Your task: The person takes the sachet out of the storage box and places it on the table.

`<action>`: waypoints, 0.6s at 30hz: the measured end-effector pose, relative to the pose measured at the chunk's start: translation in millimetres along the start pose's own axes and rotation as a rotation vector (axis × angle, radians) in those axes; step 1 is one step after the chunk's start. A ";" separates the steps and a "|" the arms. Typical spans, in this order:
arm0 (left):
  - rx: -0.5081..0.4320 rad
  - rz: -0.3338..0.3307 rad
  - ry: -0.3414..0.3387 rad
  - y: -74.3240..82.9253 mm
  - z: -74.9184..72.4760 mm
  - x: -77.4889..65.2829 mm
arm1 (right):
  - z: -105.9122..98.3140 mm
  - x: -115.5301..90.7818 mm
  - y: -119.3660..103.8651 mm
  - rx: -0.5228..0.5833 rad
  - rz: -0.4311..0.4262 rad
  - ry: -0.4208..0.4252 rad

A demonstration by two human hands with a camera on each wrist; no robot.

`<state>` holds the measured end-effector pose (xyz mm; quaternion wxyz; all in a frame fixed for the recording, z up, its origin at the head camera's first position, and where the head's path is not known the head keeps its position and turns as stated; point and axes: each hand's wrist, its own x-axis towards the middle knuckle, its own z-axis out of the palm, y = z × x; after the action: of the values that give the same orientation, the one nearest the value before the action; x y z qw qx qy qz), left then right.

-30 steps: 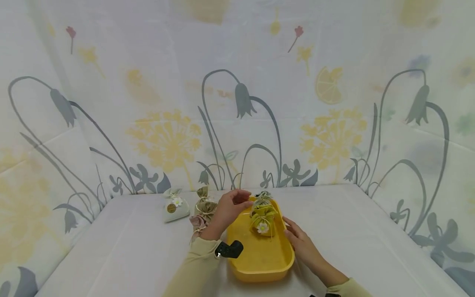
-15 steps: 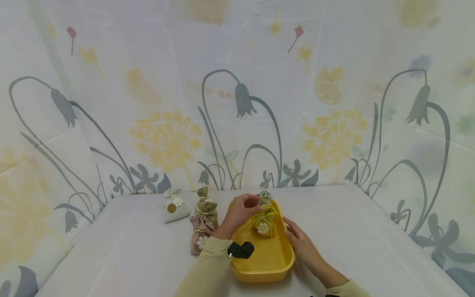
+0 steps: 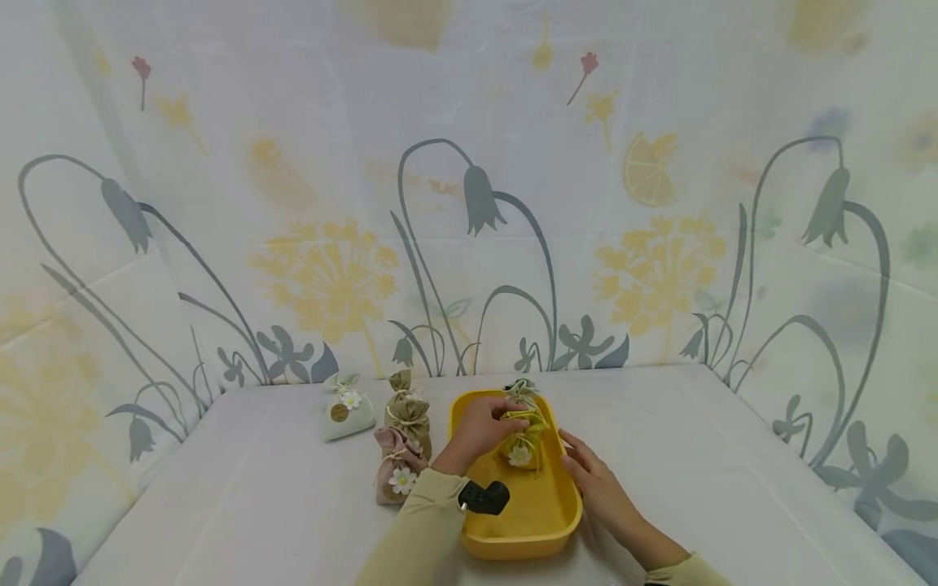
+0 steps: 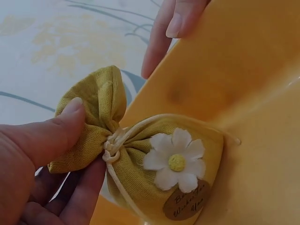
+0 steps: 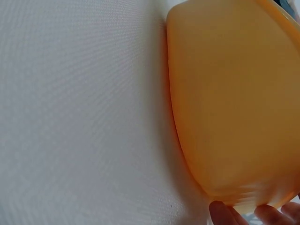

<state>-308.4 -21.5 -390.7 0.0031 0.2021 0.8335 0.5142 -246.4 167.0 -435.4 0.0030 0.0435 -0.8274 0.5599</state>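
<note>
Toward the far part of the yellow tray [image 3: 516, 517], the yellow-green pouch [image 4: 136, 168] has its gathered top pinched between the thumb and fingers of the left hand [image 3: 479, 427], and that soft hold is where trouble would most likely start. Cloth above the tie is loose and folded, so too light a pinch could let the pouch slip or swing, while a hard tug on that end might work the knotted cord [image 4: 111, 152] free. The white flower [image 4: 177, 163] stands out from the front and could be bent if the pouch drags along the tray wall. Close behind stands a pale green pouch [image 3: 520, 389], near enough that a sideways bump might tip it. The right hand [image 3: 595, 482] lays extended fingers against the tray's right side; how firmly they press cannot be told, and if slack, the tray could slide on the bench [image 3: 681, 456]. Left of the tray, the pink pouch [image 3: 388, 464] sits beside the left sleeve [image 3: 410, 529] and could be brushed over. As for position, the yellow-green pouch is inside the tray, its body below the left fingertips, with the right wall between it and most of the right hand; whether its base bears on the tray floor cannot be made out.
</note>
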 end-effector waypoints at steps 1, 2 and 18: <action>0.000 -0.010 0.004 0.0 -0.4 -0.2 | 0.1 -0.3 -0.6 -0.002 0.001 0.001; -0.001 -0.016 0.008 -0.1 -1.0 -0.5 | 0.0 -0.4 -1.1 -0.005 0.003 0.001; 0.021 0.033 0.151 6.9 -14.8 -12.4 | -1.4 -0.8 -2.4 -0.020 0.017 -0.003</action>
<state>-297.9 -35.7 -380.4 -0.0703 0.1765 0.8332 0.5193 -245.5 167.5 -432.7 -0.0027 0.0374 -0.8332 0.5518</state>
